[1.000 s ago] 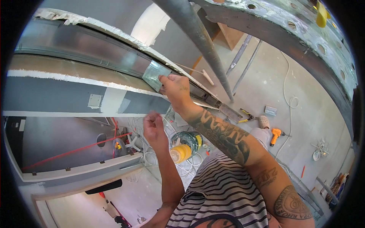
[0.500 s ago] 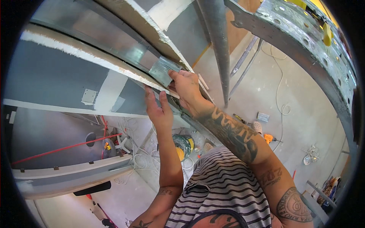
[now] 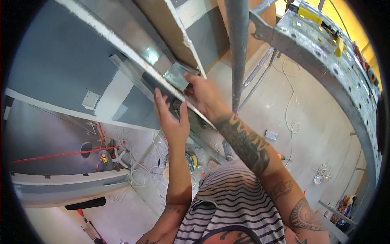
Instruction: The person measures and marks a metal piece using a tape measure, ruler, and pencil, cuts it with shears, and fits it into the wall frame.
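My right hand (image 3: 202, 95) grips a short piece of galvanized metal profile (image 3: 174, 75), its thumb on the upper face. The piece sits at the mouth of a gap lined with shiny metal channel (image 3: 128, 34), between two plasterboard sheets. A rough white plasterboard edge (image 3: 134, 57) runs along the near side of this gap, just left of the piece. My left hand (image 3: 172, 122) is raised beside that edge, fingers stretched and thumb apart, holding nothing. Behind it is the grey board (image 3: 69, 49) with a filled white strip. The right fingers under the piece are partly hidden.
A scaffold pole (image 3: 239, 53) stands right of my hands, close to a perforated metal scaffold beam (image 3: 321, 53). Below, the floor bears cables (image 3: 295, 128), a small metal piece (image 3: 271, 134) and a bucket (image 3: 191, 159). A red bar (image 3: 65, 153) lies at left.
The view has turned, so the boards run more steeply. My left fingers have come away from the board edge. The metal piece stays in my right hand, in the gap.
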`<state>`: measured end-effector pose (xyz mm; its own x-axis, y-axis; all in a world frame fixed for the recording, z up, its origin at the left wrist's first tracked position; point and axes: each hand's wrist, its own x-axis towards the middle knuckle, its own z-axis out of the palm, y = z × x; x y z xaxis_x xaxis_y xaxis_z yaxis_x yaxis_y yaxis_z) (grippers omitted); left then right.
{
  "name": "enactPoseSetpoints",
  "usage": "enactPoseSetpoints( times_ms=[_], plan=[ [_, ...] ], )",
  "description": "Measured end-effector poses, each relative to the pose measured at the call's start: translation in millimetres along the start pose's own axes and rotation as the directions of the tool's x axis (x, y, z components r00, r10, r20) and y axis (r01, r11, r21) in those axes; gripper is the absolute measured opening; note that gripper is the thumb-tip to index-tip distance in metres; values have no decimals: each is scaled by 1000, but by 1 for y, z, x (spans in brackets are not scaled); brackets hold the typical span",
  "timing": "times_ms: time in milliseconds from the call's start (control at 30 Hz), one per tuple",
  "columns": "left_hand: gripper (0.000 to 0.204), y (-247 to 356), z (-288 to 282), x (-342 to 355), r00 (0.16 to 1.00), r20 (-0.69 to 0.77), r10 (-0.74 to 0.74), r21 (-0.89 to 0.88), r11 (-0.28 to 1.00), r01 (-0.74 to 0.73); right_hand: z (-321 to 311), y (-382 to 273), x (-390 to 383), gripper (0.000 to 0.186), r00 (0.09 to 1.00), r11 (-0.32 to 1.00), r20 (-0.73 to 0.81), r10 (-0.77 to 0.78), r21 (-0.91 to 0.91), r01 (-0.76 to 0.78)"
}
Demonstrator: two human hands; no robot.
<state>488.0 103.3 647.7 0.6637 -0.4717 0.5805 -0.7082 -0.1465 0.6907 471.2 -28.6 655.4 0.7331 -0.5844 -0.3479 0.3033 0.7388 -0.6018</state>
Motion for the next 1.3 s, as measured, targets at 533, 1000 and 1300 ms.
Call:
enactPoseSetpoints(
  times_ms=[533,1000,1300],
  plan=[
    [66,36,-2,-110,933,359,22,-227,972,65,-324,40,-95,59,993,523,-110,30,-845,-110],
    [40,331,118,88,509,294,809,-677,552,-486,-485,113,-294,81,739,826,-529,418,-117,-551],
    [136,323,234,208,203,966,161,45,666,-745,-485,111,-376,63,788,740,-602,129,-471,-481]
  ],
)
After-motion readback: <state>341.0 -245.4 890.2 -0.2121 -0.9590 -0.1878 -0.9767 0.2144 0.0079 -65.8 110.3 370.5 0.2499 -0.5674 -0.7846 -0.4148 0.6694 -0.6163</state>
